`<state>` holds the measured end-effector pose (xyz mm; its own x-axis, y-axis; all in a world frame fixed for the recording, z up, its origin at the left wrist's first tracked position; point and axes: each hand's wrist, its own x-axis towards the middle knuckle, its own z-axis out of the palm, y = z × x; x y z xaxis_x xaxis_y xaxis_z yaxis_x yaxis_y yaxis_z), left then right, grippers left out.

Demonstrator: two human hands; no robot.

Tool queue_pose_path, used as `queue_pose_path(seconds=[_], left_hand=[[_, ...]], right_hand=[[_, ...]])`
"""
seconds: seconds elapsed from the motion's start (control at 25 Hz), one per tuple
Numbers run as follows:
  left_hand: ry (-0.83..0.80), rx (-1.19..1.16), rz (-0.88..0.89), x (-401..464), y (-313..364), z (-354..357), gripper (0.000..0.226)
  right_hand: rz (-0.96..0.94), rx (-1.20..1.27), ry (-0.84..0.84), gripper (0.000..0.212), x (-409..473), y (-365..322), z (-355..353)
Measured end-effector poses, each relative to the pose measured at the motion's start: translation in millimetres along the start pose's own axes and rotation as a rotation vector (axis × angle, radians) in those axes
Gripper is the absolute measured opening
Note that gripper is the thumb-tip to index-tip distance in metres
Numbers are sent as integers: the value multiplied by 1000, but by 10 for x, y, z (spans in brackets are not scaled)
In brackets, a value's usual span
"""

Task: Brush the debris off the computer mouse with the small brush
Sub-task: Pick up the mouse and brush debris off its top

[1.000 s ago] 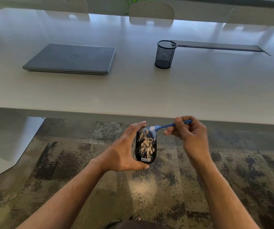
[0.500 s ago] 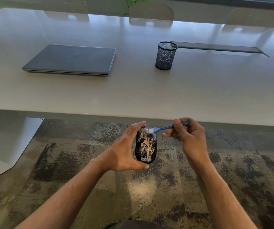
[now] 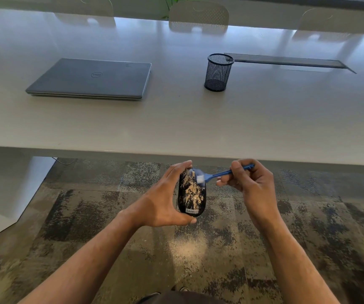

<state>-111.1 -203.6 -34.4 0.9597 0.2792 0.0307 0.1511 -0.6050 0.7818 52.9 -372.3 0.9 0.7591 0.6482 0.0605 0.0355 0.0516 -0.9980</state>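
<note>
A black computer mouse [image 3: 191,195], speckled with pale debris, is held over the floor just in front of the table edge. My left hand [image 3: 165,198] grips it from the left side, fingers over its far end and thumb under its near end. My right hand [image 3: 250,182] pinches the handle of a small blue brush [image 3: 217,174]. The brush's white bristles rest on the far right part of the mouse, near the scroll wheel.
On the white table [image 3: 264,119] lie a closed grey laptop [image 3: 93,79] at the left and a black mesh pen cup [image 3: 218,72] in the middle, with a dark cable slot [image 3: 286,61] behind it. Chairs stand on the far side. Patterned carpet lies below.
The brush head has slid a little to the right and toward me across the far end of the mouse. Both hands stay in about the same place.
</note>
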Motion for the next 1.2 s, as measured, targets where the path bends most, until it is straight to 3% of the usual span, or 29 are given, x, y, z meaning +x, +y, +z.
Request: queue_pose_path(seconds=[1.2], left_hand=[[-2, -20, 20, 118, 25, 59, 124]], right_hand=[[-72, 26, 46, 15, 54, 58, -122]])
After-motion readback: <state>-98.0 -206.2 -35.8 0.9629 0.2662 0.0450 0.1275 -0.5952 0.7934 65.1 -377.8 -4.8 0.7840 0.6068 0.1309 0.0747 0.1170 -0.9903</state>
